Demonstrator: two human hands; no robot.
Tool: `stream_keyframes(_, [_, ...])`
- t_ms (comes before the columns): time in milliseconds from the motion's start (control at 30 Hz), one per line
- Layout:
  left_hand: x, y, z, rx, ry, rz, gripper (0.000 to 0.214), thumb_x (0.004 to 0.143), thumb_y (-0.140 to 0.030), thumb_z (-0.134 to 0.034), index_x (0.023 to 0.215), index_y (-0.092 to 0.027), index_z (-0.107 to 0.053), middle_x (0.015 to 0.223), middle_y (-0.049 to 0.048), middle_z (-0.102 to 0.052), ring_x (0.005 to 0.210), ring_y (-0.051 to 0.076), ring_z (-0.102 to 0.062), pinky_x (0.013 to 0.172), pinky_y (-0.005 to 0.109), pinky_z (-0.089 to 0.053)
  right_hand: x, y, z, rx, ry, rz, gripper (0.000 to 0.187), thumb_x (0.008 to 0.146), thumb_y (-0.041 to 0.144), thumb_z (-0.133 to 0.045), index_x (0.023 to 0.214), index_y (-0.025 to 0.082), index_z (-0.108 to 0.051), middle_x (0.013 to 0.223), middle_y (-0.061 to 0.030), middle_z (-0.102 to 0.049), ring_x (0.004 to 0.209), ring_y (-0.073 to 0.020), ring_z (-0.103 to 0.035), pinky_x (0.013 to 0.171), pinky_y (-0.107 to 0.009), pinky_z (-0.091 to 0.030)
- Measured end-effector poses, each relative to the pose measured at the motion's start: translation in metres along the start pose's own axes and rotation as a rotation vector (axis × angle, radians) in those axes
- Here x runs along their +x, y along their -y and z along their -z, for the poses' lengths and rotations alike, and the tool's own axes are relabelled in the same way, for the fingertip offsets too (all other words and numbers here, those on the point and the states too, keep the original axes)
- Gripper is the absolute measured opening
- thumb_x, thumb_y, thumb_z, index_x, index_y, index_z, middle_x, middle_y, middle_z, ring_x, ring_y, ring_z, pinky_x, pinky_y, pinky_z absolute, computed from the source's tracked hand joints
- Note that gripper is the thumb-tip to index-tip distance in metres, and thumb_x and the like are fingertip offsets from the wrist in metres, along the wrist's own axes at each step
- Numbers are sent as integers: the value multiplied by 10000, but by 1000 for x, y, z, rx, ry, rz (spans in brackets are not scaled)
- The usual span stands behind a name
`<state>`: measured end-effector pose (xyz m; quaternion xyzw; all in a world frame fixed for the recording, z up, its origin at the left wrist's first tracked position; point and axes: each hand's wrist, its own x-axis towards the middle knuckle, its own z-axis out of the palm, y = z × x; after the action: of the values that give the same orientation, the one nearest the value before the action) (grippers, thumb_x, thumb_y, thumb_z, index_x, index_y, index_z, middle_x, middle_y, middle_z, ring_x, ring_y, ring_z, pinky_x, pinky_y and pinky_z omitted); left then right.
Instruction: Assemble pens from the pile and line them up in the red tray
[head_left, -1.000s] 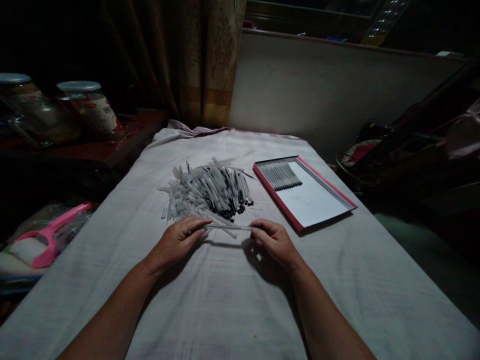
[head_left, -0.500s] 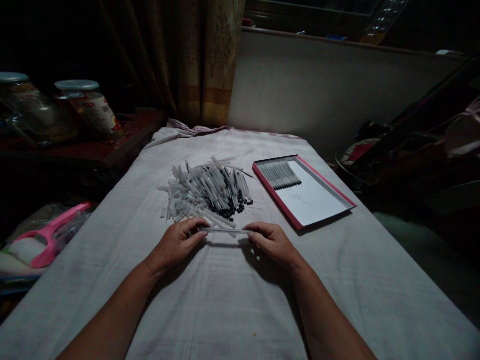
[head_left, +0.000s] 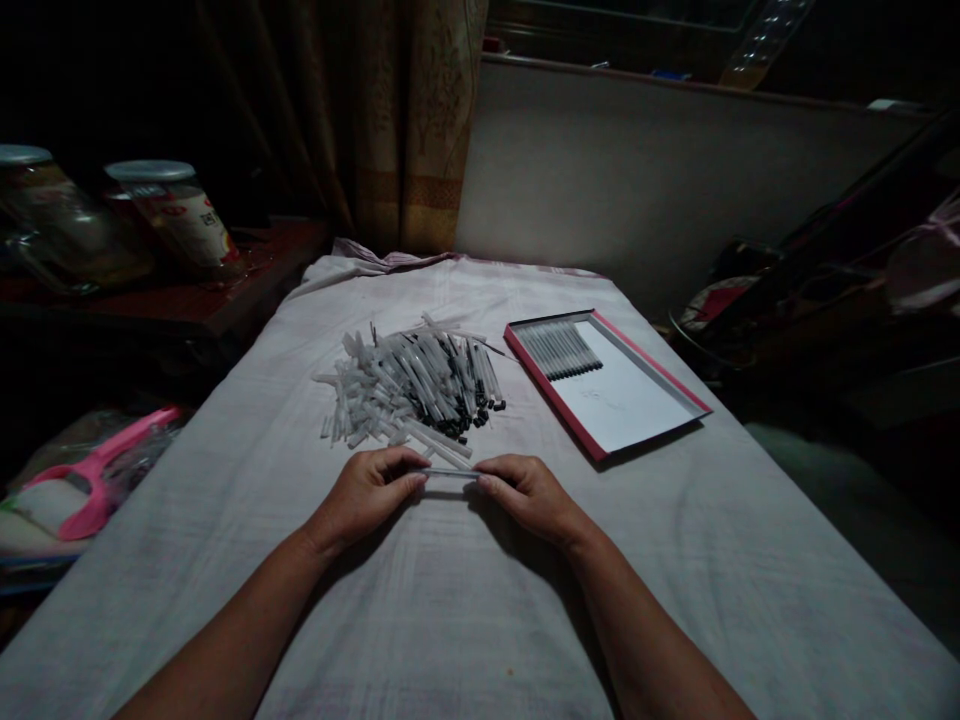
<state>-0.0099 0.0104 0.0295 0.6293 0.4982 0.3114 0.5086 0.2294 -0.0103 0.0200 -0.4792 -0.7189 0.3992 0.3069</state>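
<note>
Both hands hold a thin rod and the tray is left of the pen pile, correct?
Not quite: the head view shows the tray right of the pen pile, not left. The left hand and right hand do hold a thin rod.

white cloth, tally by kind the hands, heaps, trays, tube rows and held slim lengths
Left hand and right hand: 2
Heap of tubes and parts: 1
Red-edged tray: 1
Row of tubes: 1
Slim length held, possibly joined parts: 1
Total: 6
</note>
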Motion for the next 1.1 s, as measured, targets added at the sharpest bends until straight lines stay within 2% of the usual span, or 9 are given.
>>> stream_keyframes(133, [3, 2, 1, 65, -32, -57, 235, 753, -350, -636, 879, -167, -713, 770, 38, -725, 686, 181, -658, 627, 275, -521, 1, 8, -3, -45, -20, 6, 258, 913, 286, -516, 924, 177, -749, 881, -63, -756, 812, -194, -684, 736, -279, -491])
stream_keyframes(267, [7, 11, 4, 368, -136, -288, 292, 828, -346, -612, 1072, -208, -693, 1003, 68, -737, 894, 222, -674, 828, 365, -537, 2, 16, 12, -131, -98, 5, 229, 903, 286, -523, 986, 194, -716, 872, -48, -744, 772, -187, -665, 712, -283, -479])
stream_keyframes(400, [9, 24, 8, 759, -179, -565, 428, 865, -309, -603, 1285, -229, -590, 1316, 117, -623, 1241, 296, -539, 1046, 495, -400, 4, 2, 62, -200, -437, -61, 267, 876, 399, -542, 949, 187, -687, 718, -33, -685, 607, -167, -590, 591, -271, -444])
stream_keyframes(500, [13, 30, 9, 961, -232, -596, 386, 898, -260, -547, 1280, -228, -595, 1404, 126, -556, 1347, 323, -437, 1077, 526, -341, 15, -24, 117, -257, -753, -209, 364, 870, 485, -515, 921, 164, -678, 753, -72, -694, 659, -189, -614, 622, -281, -465])
stream_keyframes(567, [17, 31, 9, 1029, -305, -562, 362, 912, -240, -518, 1261, -221, -610, 1397, 127, -563, 1354, 330, -425, 1080, 531, -327, 27, -44, 151, -375, -853, -360, 373, 880, 456, -492, 954, 148, -689, 853, -108, -722, 720, -202, -641, 654, -282, -477])
stream_keyframes(633, [22, 32, 9, 1065, -382, -524, 351, 919, -232, -500, 1250, -215, -618, 1373, 127, -584, 1336, 336, -442, 1070, 537, -330, 42, -62, 179, -537, -853, -616, 366, 893, 396, -460, 1003, 150, -707, 948, -122, -735, 831, -223, -664, 705, -284, -481])
stream_keyframes(733, [27, 34, 10, 1083, -435, -509, 332, 927, -219, -484, 1225, -206, -631, 1338, 120, -613, 1306, 337, -470, 1048, 532, -348, 66, -83, 203, -590, -839, -756, 354, 864, 305, -483, 1015, 107, -735, 963, -173, -738, 920, -285, -669, 740, -322, -483])
stream_keyframes(900, [27, 34, 11, 1055, -447, -502, 305, 937, -232, -473, 1185, -216, -651, 1303, 108, -639, 1289, 319, -491, 1051, 519, -354, 97, -106, 216, -635, -834, -865, 384, 852, 260, -492, 1093, 86, -734, 1072, -225, -717, 968, -323, -673, 753, -359, -498])
stream_keyframes(1100, [26, 31, 11, 1019, -428, -474, 309, 936, -245, -476, 1195, -228, -644, 1297, 105, -639, 1275, 302, -506, 1055, 502, -358, 121, -126, 217, -693, -796, -913, 388, 844, 287, -517, 1117, 122, -738, 1104, -225, -709, 993, -334, -668, 765, -382, -501])
